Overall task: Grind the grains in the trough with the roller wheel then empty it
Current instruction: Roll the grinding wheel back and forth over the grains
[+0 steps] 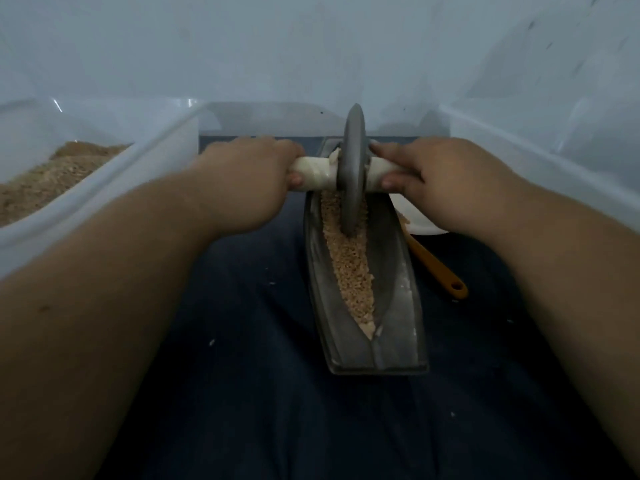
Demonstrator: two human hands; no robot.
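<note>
1. Firmly, the left hand (pixel 249 174) curled its fingers round the cream-wrapped axle handle (pixel 315 174), left of the flat grey roller wheel (pixel 351 168).
2. The right hand (pixel 436 178) gripped the same axle on the wheel's other side, thumb underneath.
3. The wheel stood upright in the far half of the long grey boat-shaped metal trough (pixel 401 327), its rim bedded in the tan crushed grains (pixel 351 268).
4. The trough lay on a dark blue cloth (pixel 242 341), with an orange-handled utensil (pixel 438 271) just beside its right wall.
5. A clear plastic bin (pixel 156 161) at the left held tan meal.
</note>
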